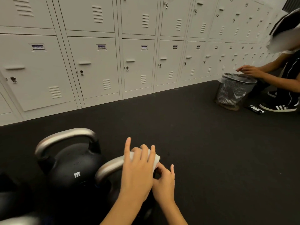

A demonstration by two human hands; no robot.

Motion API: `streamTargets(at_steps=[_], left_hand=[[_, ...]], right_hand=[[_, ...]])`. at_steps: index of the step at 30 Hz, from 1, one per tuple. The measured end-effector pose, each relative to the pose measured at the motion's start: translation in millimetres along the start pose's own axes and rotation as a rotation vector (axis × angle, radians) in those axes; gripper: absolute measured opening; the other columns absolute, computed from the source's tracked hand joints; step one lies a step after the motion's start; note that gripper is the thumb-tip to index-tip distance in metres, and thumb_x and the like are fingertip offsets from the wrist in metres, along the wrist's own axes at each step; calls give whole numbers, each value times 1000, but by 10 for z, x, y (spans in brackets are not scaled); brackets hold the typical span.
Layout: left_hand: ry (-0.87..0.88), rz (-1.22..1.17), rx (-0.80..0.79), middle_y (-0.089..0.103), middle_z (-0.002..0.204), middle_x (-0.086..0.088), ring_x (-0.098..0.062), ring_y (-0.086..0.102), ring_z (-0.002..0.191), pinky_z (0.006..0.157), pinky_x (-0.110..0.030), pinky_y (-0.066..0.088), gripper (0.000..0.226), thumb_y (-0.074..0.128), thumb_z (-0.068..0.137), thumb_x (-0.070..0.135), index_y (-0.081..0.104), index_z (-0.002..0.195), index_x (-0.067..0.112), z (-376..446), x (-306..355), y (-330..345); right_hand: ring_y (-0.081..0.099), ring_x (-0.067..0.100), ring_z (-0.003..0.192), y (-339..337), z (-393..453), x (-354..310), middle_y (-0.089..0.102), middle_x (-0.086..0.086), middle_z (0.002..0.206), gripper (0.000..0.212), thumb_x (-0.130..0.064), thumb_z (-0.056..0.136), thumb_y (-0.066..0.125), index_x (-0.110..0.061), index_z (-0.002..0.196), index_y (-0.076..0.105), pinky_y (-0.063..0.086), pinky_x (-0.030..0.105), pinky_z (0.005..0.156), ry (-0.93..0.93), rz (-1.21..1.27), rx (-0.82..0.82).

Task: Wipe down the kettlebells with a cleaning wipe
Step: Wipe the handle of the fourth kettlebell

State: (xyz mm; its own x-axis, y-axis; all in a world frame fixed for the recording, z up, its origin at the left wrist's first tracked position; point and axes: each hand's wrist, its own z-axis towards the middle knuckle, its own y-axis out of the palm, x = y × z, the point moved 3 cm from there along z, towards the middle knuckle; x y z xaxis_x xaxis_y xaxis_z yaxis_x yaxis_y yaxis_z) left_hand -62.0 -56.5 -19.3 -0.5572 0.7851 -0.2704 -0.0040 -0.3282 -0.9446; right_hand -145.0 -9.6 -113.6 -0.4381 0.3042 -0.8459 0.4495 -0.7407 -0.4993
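Note:
A black kettlebell marked 8KG (76,169) with a steel handle stands on the dark floor at lower left. Just in front of it is a second kettlebell (108,168), of which mostly the steel handle shows. My left hand (138,169) presses a folded white cleaning wipe (155,159) over the right part of that handle, one finger lifted. My right hand (164,182) sits just right of it and pinches the wipe's lower edge. The second kettlebell's body is hidden under my arms. Another steel handle (17,220) shows at the bottom left corner.
White lockers (97,65) line the wall behind. A mesh waste bin with a plastic liner (233,91) stands at the right, where another person (289,82) crouches with a hand over it. A small black packet (255,109) lies beside the bin. Dark floor (211,151) stretches between.

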Motion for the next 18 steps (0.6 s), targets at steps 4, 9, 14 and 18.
streamTargets(at_steps=[4,9,14,18], left_hand=[[5,58,-35,49,117,-21,-38,48,112,98,-65,-33,50,34,96,28,36,135,-3,174,202,-5],[83,53,-42,46,121,-20,-39,39,123,98,-67,-30,39,38,95,26,44,125,1,91,253,100],[-1,-39,8,36,142,-11,-35,36,132,98,-76,-20,62,46,92,31,21,147,19,-39,-50,86],[-98,-162,154,62,108,-5,-28,61,94,103,-75,13,46,47,87,38,55,129,20,-151,-223,141]], right_hand=[[62,0,70,-23,10,-18,57,-9,53,29,-25,89,65,-39,69,49,-2,35,123,9,-109,14],[58,-1,67,-9,19,22,53,-13,54,35,-26,91,62,-38,63,44,-2,39,123,-9,-209,-14],[62,-10,86,-3,13,67,68,-18,71,10,-38,82,70,-36,89,63,-13,33,120,-6,-99,-1],[59,-13,88,-45,11,9,67,-25,80,20,-53,79,67,-42,95,61,-14,30,119,-21,-111,0]])
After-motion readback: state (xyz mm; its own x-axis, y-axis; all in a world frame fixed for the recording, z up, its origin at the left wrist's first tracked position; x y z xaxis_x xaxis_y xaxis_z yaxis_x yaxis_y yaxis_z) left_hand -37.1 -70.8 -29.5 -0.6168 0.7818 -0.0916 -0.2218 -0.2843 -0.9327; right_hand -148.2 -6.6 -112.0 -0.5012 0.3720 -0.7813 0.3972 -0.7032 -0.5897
